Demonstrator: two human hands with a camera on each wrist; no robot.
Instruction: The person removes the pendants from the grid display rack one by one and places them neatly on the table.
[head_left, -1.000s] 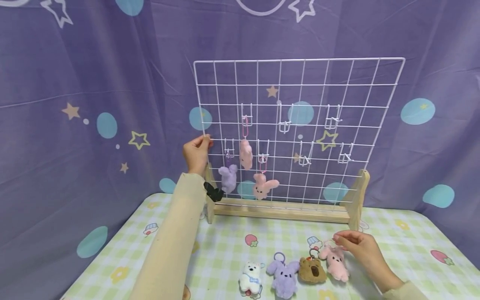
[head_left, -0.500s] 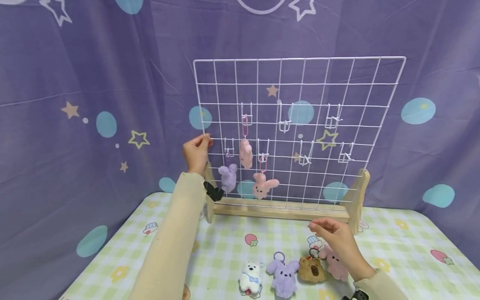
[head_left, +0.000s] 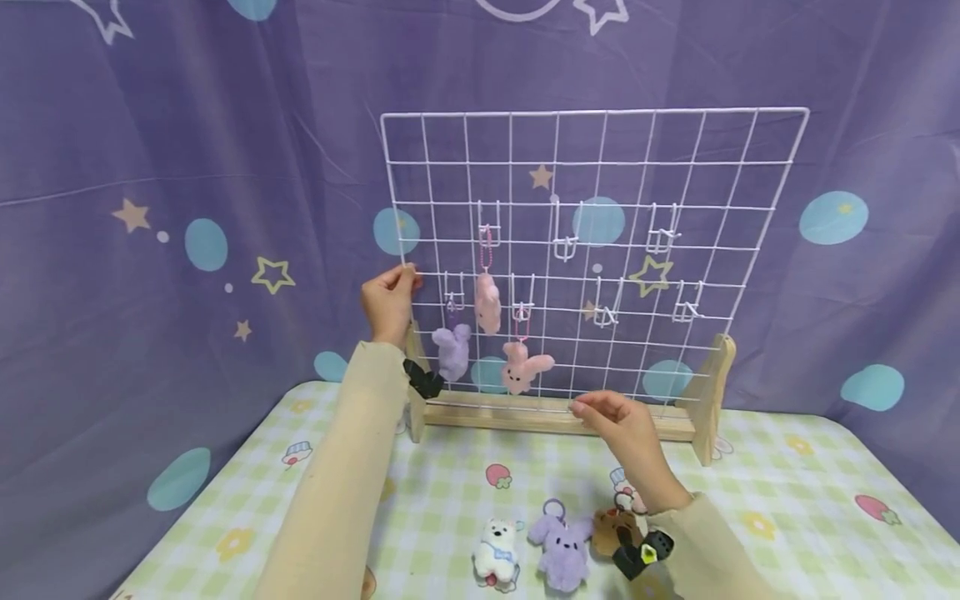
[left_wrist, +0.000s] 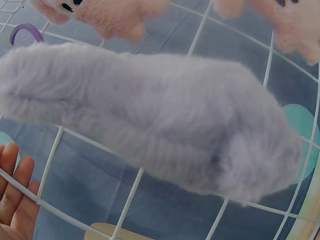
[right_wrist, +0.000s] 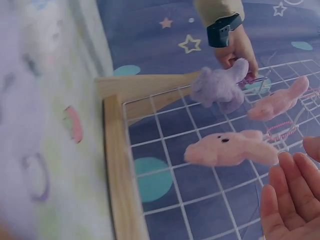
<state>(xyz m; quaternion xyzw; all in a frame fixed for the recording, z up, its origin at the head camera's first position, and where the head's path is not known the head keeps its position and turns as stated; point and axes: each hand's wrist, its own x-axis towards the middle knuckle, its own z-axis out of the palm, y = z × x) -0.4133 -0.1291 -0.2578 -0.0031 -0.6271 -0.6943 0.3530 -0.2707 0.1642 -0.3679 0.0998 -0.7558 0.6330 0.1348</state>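
The step in hand is judged to be work on the hung charms, with the white wire grid panel (head_left: pixel 592 111) steadied on one side. Its left edge is gripped between thumb and fingers by the left hand (head_left: pixel 387 307), above the foot of the wooden stand (head_left: pixel 708 404). That grip is best held light but firm, so that the panel is not rocked and the purple plush (head_left: pixel 453 352) beside the wrist is not brushed.

By the right hand (head_left: pixel 630 442) nothing can be seen to be held. Its fingers are extended and slightly bent, and in the right wrist view the thumb is set a little apart from them. The fingertips are seen low in front of the panel, near the lower pink rabbit plush (head_left: pixel 519 368); whether its ear is touched cannot be told.

That plush is hung from its hook by a pink chain (head_left: pixel 521 323), below and to the right of the upper pink plush (head_left: pixel 487 304). If it is to be adjusted, the chain is better pinched near the hook than the soft body pulled. The sleeve should be carried clear of the brown plush (head_left: pixel 611 533) and the purple rabbit plush (head_left: pixel 564 554) on the tabletop (head_left: pixel 442 492).
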